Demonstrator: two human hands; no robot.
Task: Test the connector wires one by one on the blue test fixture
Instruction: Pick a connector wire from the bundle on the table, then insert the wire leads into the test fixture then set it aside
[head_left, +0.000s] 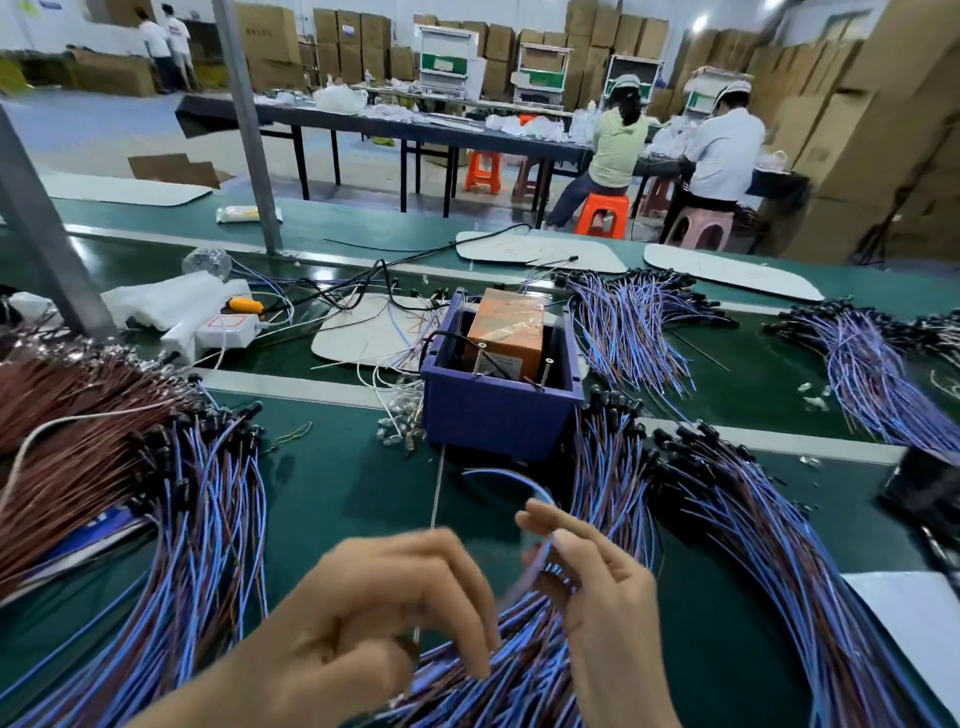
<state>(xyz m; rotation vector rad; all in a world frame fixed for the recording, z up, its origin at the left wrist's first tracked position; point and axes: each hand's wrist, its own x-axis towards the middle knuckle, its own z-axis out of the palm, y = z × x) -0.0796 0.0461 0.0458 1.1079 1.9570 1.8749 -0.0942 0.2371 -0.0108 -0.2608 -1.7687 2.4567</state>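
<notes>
Nearest the camera, the left hand (395, 597) is curling its fingers around a thin grey rod (435, 493) that is running straight up the green worktop (337, 483) to the foot of the blue test fixture (498, 415). Just beside it, the right hand (597, 587) is pinching a blue connector wire (511, 475), blurred, which is arcing up toward the fixture. Both hands are hovering over a heap of blue and brown wires (519, 670). Similar bundles are fanning out at the left (197, 519) and the right (753, 519), and a mass of brown wires (67, 441) is lying at the far left.

The fixture is sitting mid-worktop, holding an orange box (506, 332). Behind it, more wire bundles (623, 322) are spreading over the green belt, near a white power strip (228, 327) and pale flat pads (540, 252). A grey post (247, 124) is rising from the belt's edge.

Beyond, two people (618, 145) are sitting on orange stools (602, 213) at a dark table (395, 127), and stacked cardboard boxes (883, 104) are lining the walls.
</notes>
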